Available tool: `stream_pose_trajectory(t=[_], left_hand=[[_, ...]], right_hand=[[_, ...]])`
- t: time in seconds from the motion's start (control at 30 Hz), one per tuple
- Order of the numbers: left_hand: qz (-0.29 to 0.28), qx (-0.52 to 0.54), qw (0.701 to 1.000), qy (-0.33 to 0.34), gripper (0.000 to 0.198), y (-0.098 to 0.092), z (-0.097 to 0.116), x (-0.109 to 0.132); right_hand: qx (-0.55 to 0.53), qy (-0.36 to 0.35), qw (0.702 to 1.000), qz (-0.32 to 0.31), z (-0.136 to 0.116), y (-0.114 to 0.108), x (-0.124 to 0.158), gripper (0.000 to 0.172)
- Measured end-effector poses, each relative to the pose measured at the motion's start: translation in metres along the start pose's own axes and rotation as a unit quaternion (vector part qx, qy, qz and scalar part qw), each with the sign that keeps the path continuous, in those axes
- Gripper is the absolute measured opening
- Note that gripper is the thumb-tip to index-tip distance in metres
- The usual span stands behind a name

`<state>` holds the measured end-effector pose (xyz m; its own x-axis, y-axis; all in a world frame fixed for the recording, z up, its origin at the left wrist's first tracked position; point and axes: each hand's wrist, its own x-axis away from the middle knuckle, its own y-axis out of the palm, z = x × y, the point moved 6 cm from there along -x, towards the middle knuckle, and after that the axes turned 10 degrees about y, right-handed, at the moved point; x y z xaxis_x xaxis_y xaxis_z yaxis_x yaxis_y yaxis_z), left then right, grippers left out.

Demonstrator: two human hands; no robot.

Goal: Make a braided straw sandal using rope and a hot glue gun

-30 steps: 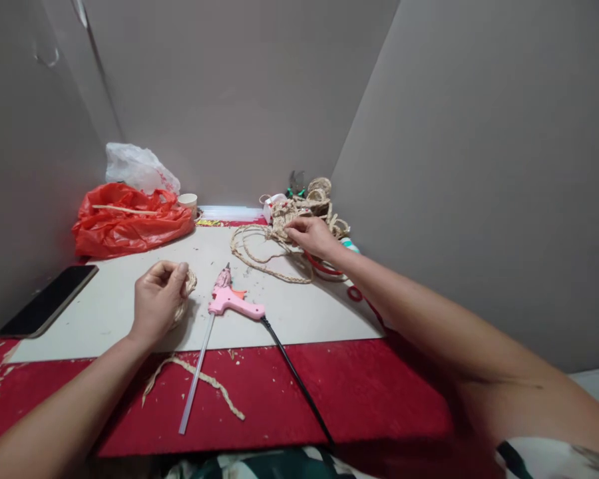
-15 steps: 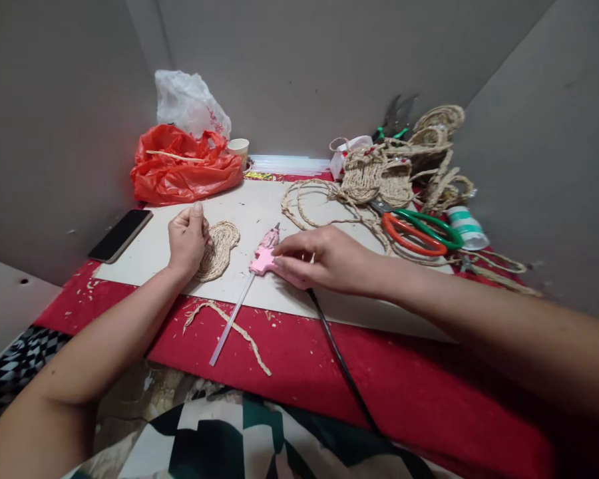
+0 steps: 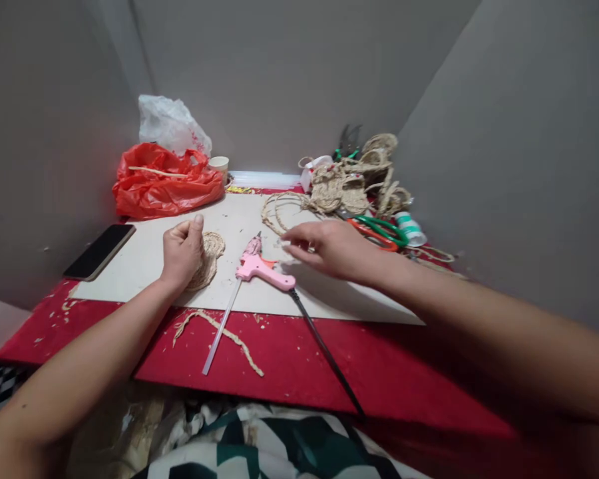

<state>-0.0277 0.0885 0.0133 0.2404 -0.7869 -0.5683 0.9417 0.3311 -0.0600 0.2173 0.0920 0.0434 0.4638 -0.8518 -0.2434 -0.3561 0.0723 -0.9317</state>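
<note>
My left hand (image 3: 182, 251) is curled shut on a flat coiled mat of braided straw rope (image 3: 210, 256) that lies on the white board (image 3: 144, 266). My right hand (image 3: 329, 247) hovers just right of the pink glue gun (image 3: 262, 269), fingers stretched out and slightly blurred, holding nothing. The glue gun lies on the board with a clear glue stick (image 3: 219, 329) sticking out toward me and a black cord (image 3: 324, 356) running off the table's front.
A loose braided strand (image 3: 229, 332) lies on the red cloth (image 3: 379, 372). Red bag (image 3: 164, 189), white bag (image 3: 172, 126), paper cup (image 3: 219, 165) at back left; phone (image 3: 100, 251) at left. Rope pile (image 3: 349, 183), scissors (image 3: 379, 231), tape roll (image 3: 409, 228) at back right. Grey walls enclose the table.
My right hand came back from the rope pile to the glue gun, then lifted off it to the right. My left hand laid the coiled mat flat. The camera shifted.
</note>
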Motion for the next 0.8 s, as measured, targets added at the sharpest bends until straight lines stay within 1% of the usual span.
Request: stream_pose_trajectory(t=[0.1,0.17,0.2,0.27,0.37,0.43,0.47,0.5,0.6,0.67,0.73,0.8], left_hand=[[-0.002,0.011,1.0,-0.014,0.048,0.005,-0.003,-0.001],[0.002,0.027,0.999,-0.026,0.043,0.01,-0.005,-0.004],[0.003,0.034,0.999,-0.033,0.039,0.012,-0.005,-0.006],[0.005,0.034,0.998,-0.046,0.029,0.014,-0.007,-0.009],[0.013,0.009,0.997,-0.076,0.022,0.011,-0.011,-0.01],[0.002,-0.006,0.995,-0.096,0.025,0.007,-0.013,-0.008],[-0.012,-0.004,0.994,-0.104,0.027,0.006,-0.013,-0.007],[-0.022,-0.005,0.994,-0.111,0.027,0.005,-0.013,-0.006],[-0.028,-0.001,0.991,-0.129,0.031,0.0,-0.011,-0.003],[-0.035,-0.008,0.991,-0.131,0.038,-0.001,-0.006,-0.004],[-0.045,-0.025,0.992,-0.114,0.044,-0.002,0.0,-0.006],[-0.052,-0.04,0.994,-0.088,0.045,-0.003,0.007,-0.008]], right_hand=[[0.052,0.148,0.987,0.046,0.064,-0.018,-0.019,0.025],[0.071,0.212,0.974,0.025,0.1,-0.019,-0.028,0.024],[0.076,0.222,0.972,0.014,0.112,-0.017,-0.032,0.023],[0.078,0.225,0.971,-0.006,0.124,-0.01,-0.04,0.022],[0.081,0.211,0.974,-0.023,0.123,0.004,-0.053,0.023],[0.091,0.202,0.975,-0.03,0.118,0.011,-0.064,0.026],[0.096,0.2,0.974,-0.035,0.116,0.013,-0.07,0.027],[0.1,0.198,0.974,-0.043,0.114,0.015,-0.076,0.028],[0.112,0.193,0.973,-0.065,0.111,0.015,-0.096,0.025],[0.115,0.188,0.973,-0.063,0.105,0.01,-0.108,0.025],[0.11,0.176,0.976,-0.061,0.093,0.008,-0.118,0.03],[0.096,0.153,0.98,-0.079,0.077,0.015,-0.122,0.032]])
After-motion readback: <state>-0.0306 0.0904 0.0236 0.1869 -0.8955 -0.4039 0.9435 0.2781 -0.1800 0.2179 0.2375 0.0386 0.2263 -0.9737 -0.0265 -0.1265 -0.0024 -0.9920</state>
